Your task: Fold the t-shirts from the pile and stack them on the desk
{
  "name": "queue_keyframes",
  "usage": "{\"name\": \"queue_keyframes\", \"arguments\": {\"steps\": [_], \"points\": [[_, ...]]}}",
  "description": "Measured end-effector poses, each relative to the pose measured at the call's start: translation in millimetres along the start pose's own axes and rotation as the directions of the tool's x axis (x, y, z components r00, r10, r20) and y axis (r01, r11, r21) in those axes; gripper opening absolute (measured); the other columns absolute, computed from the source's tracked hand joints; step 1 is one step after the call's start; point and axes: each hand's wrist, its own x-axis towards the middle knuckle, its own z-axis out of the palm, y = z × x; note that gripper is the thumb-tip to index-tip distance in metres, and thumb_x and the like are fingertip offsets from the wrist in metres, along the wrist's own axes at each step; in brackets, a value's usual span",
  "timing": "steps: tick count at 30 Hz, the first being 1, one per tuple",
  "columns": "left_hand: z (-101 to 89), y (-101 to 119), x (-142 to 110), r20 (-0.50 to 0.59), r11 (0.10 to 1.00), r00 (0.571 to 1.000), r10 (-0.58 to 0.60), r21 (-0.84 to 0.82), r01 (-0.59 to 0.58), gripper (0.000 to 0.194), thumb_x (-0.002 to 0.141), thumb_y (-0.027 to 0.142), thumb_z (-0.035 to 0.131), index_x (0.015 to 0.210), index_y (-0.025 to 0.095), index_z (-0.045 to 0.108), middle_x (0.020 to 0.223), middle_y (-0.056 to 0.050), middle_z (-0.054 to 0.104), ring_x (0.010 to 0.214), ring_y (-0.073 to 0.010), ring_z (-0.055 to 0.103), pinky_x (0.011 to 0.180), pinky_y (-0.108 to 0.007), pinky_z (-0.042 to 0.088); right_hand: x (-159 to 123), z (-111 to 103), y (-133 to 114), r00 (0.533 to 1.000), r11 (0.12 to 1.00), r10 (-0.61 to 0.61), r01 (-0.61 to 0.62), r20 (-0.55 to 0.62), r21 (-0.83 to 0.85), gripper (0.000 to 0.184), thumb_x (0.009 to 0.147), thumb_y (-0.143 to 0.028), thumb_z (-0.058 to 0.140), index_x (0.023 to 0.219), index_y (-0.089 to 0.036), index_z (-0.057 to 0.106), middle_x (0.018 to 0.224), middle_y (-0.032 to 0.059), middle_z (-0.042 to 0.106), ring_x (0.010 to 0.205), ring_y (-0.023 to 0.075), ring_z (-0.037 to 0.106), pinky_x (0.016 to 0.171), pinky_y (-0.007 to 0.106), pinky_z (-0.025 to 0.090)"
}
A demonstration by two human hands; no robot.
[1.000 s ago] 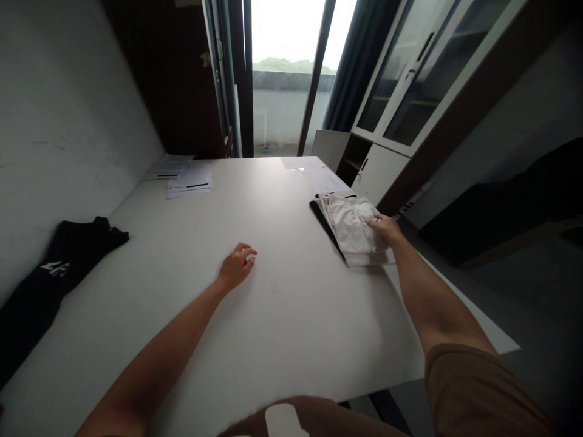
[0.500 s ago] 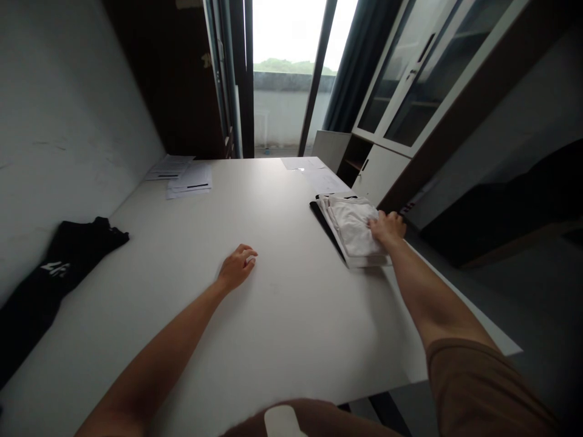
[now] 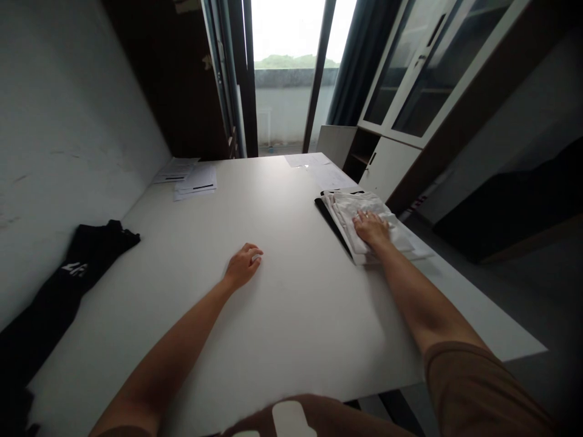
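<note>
My right hand (image 3: 371,228) lies flat on a stack of folded white clothes (image 3: 401,238), fingers spread over the top piece. A folded black garment (image 3: 328,216) shows along the left side of this stack, beneath the white ones. On the bare tabletop to the left, my left hand (image 3: 245,265) rests with loosely bent fingers, thumb apart from them, and nothing in its grasp. Far to the left, a black garment with white lettering (image 3: 82,267) lies along the wall.
The white table (image 3: 282,328) spans most of the view. Papers (image 3: 198,181) lie at its far left corner, and more sheets (image 3: 325,173) at the far right. A glass-door cabinet (image 3: 410,79) stands beyond the right edge, near a window door (image 3: 286,91).
My right hand has moved left from the right edge of the white clothes onto their middle and flattened. The left hand stays resting on the table. The view has shifted slightly.
</note>
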Motion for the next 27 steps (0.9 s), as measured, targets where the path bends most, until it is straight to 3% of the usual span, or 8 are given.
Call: {"name": "queue_keyframes", "arguments": {"steps": [5, 8, 11, 14, 17, 20, 23, 27], "points": [[1.5, -1.0, 1.6, -0.008, 1.0, 1.0, -0.007, -0.005, 0.007, 0.023, 0.097, 0.026, 0.055, 0.111, 0.025, 0.073, 0.126, -0.003, 0.064, 0.076, -0.0126, 0.064, 0.088, -0.031, 0.055, -10.9, -19.2, -19.8, 0.992, 0.999, -0.05, 0.051, -0.117, 0.003, 0.059, 0.106, -0.048, 0.033, 0.153, -0.017, 0.051, 0.161, 0.023, 0.039, 0.146, 0.0352, 0.036, 0.116, 0.059, 0.028], [1.5, 1.9, 1.2, -0.007, 1.0, 1.0, -0.013, -0.001, 0.013, 0.023, 0.096, 0.026, 0.055, 0.111, 0.025, 0.073, 0.125, -0.003, 0.064, 0.076, -0.0123, 0.064, 0.089, -0.03, 0.055, -9.9, -25.3, -30.2, 0.961, 0.988, -0.145, 0.153, -0.235, 0.013, 0.061, 0.107, -0.051, 0.03, 0.153, -0.016, 0.051, 0.161, 0.0219, 0.039, 0.147, 0.0328, 0.035, 0.116, 0.055, 0.029], [0.1, 5.2, 0.6, -0.003, 1.0, 1.0, -0.017, 0.013, 0.017, 0.023, 0.095, 0.026, 0.058, 0.112, 0.025, 0.074, 0.127, -0.003, 0.064, 0.078, -0.0123, 0.065, 0.091, -0.03, 0.055, -3.8, -9.1, -34.5, 0.937, 0.973, -0.205, 0.227, -0.284, 0.045, 0.063, 0.107, -0.051, 0.028, 0.15, -0.014, 0.055, 0.155, 0.0238, 0.045, 0.145, 0.0353, 0.038, 0.113, 0.058, 0.031], [0.0, 4.3, 1.1, 0.006, 0.999, 1.0, -0.024, 0.021, 0.023, 0.023, 0.095, 0.027, 0.059, 0.113, 0.025, 0.074, 0.129, -0.003, 0.064, 0.086, -0.0137, 0.067, 0.093, -0.029, 0.056, -2.7, 17.0, -46.3, 0.958, 0.975, -0.2, 0.215, -0.204, 0.054, 0.057, 0.105, -0.05, 0.034, 0.138, -0.016, 0.067, 0.144, 0.0259, 0.055, 0.137, 0.0389, 0.047, 0.109, 0.06, 0.033], [1.4, 0.5, 2.3, -0.014, 0.999, 1.0, -0.028, 0.037, 0.029, 0.024, 0.095, 0.027, 0.058, 0.113, 0.025, 0.074, 0.128, -0.003, 0.064, 0.09, -0.0144, 0.068, 0.092, -0.029, 0.056, -20.5, 24.9, -77.8, 0.932, 0.967, -0.227, 0.251, -0.281, 0.05, 0.054, 0.103, -0.046, 0.039, 0.136, -0.012, 0.065, 0.146, 0.0276, 0.053, 0.138, 0.041, 0.045, 0.111, 0.064, 0.03], [-3.4, -12.2, 7.2, -0.044, 0.995, 0.999, 0.001, 0.101, 0.003, 0.024, 0.096, 0.025, 0.057, 0.113, 0.026, 0.074, 0.126, -0.003, 0.065, 0.095, -0.0156, 0.068, 0.094, -0.029, 0.055, -46.9, 21.0, -127.4, 0.841, 0.854, -0.502, 0.519, -0.201, 0.04, 0.049, 0.104, -0.043, 0.04, 0.139, -0.017, 0.063, 0.153, 0.0189, 0.05, 0.143, 0.0345, 0.043, 0.115, 0.056, 0.033], [-27.0, -40.7, 9.6, -0.117, 0.965, 0.992, -0.047, 0.25, 0.075, 0.023, 0.094, 0.025, 0.059, 0.109, 0.026, 0.075, 0.124, -0.004, 0.067, 0.106, -0.0189, 0.066, 0.102, -0.032, 0.051, -65.8, 23.5, -174.7, 0.716, 0.709, -0.696, 0.697, -0.054, 0.109, 0.049, 0.105, -0.046, 0.038, 0.143, -0.023, 0.06, 0.155, 0.0136, 0.051, 0.143, 0.0299, 0.045, 0.116, 0.049, 0.037], [-98.1, -100.7, -19.5, -0.297, 0.876, 0.931, -0.211, 0.365, 0.315, 0.023, 0.09, 0.019, 0.058, 0.105, 0.019, 0.076, 0.125, -0.013, 0.065, 0.119, -0.0297, 0.058, 0.109, -0.046, 0.045, -73.0, 32.5, -207.4, 0.708, 0.699, -0.706, 0.7, -0.012, 0.15, 0.052, 0.106, -0.048, 0.036, 0.148, -0.024, 0.054, 0.158, 0.0134, 0.047, 0.147, 0.0307, 0.04, 0.118, 0.051, 0.034]]}}
